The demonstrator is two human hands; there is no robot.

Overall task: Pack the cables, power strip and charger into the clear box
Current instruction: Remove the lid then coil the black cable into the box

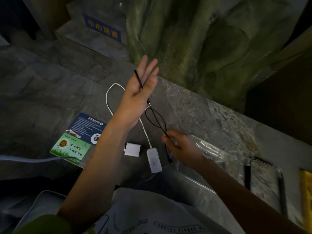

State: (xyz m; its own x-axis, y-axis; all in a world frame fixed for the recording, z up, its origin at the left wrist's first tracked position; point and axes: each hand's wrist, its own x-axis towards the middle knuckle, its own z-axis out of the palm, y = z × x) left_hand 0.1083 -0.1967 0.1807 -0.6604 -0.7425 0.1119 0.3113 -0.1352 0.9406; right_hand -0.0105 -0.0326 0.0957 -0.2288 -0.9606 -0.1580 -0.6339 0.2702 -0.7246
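Head-worn view, forward-down, close over ledge (194,105)

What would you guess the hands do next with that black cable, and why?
Probably the right hand carries its pinched stretch of the black cable up around the left hand for another loop: one end is held there, the tail hangs loose near the clear box, so coiling seems unfinished.

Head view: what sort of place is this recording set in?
Probably a themed public venue, perhaps a zoo or park: a sculpted fake tree trunk, a stone ledge, and a blue floor sign.
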